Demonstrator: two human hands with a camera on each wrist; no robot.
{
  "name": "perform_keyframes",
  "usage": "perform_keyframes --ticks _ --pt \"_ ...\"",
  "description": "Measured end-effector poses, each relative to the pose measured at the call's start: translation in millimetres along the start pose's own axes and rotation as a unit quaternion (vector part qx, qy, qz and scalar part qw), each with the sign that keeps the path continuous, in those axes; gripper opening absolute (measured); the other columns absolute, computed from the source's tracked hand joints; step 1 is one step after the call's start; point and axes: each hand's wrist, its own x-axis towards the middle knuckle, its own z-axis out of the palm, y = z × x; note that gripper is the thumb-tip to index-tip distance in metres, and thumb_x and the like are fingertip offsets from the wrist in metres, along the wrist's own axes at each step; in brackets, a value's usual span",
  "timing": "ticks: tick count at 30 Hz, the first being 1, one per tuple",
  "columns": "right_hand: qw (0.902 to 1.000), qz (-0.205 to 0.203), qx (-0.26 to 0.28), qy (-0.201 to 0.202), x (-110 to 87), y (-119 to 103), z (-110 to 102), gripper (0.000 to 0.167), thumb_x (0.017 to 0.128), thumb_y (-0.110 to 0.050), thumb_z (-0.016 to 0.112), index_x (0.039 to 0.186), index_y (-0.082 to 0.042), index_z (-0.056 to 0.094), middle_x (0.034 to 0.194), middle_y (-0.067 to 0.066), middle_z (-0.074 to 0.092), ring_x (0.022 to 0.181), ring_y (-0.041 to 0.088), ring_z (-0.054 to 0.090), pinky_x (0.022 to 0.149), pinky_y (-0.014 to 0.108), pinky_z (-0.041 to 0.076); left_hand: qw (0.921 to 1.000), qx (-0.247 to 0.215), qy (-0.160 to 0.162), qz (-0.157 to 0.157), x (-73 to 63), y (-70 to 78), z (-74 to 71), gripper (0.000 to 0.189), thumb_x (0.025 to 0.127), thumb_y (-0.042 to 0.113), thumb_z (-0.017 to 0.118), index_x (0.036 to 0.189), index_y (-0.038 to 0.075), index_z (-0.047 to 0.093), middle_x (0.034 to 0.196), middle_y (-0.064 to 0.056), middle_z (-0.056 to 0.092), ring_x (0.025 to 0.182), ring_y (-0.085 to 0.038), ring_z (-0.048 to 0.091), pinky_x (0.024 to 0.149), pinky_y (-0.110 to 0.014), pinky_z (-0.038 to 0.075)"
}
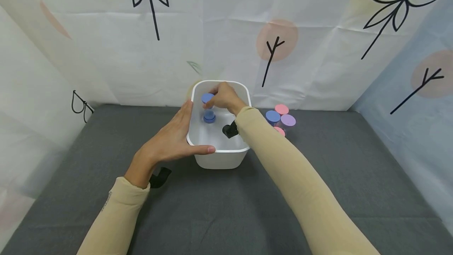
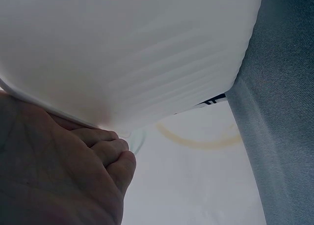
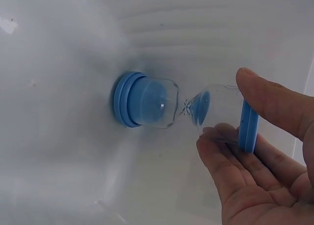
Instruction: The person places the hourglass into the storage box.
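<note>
A white plastic bin [image 1: 221, 160] stands near the back of the table. Inside it is a small sand timer [image 3: 154, 102] with blue end caps, a clear glass body and blue sand in both bulbs. The thumb and fingers of my right hand [image 1: 226, 98] grip its upper end around the cap, while its lower cap is at the bin's floor. My left hand [image 1: 168, 139] lies against the bin's near left corner: its thumb rests along the front rim and its extended fingers press the outer left wall, just under the rim in the left wrist view.
Right of the bin, partly behind my right forearm, stand several more sand timers with pink, blue and purple [image 1: 288, 120] caps. A dark grey cloth [image 1: 198, 211] covers the table. Printed white fabric [image 1: 226, 50] hangs behind and at both sides.
</note>
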Motion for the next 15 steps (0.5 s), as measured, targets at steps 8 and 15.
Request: perform_keyframes --ticks 8,15 --pt "0.9999 -0.014 -0.001 -0.005 1.8 0.7 1.4 0.044 0.075 -0.001 0.088 0.116 0.003 0.072 0.116 0.016 0.069 0.101 0.022 0.059 0.094 0.033 0.048 0.9999 -0.005 0.006 0.009 -0.6 -0.1 -0.3 0.137 0.075 0.074 0.074 0.161 0.016 -0.015 0.168 0.001 -0.013 0.155 -0.02 -0.003 0.12 -0.052 0.018" --pt "0.9998 -0.018 0.004 -0.007 1.8 1.3 1.0 0.047 0.074 0.001 0.088 0.118 0.004 0.071 0.116 0.016 0.069 0.099 0.022 0.06 0.092 0.031 0.049 0.9996 -0.011 0.015 0.022 1.2 -0.4 0.0 0.136 0.075 0.073 0.075 0.162 0.018 -0.014 0.169 0.003 -0.01 0.155 -0.018 0.0 0.119 -0.053 0.02"
